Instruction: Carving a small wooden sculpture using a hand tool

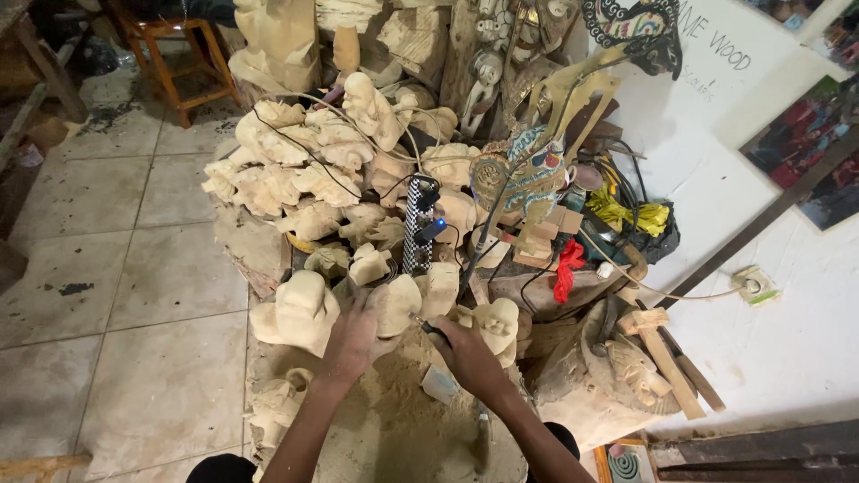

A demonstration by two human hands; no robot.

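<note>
Pale unfinished wood carving (pixel 396 304), which we steady with our left hand (pixel 353 338) closed around its near side, sits amid a heap of similar carvings (pixel 295 170) and sawdust (pixel 394 420), while our right hand (pixel 465 351) grips a dark-handled tool (pixel 428 327) touching it.

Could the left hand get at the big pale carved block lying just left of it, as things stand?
Probably yes. The left hand rests on a small carved piece, and the big pale carved block lies right beside it with nothing between them. But the hand is occupied; it would have to let go first.
</note>
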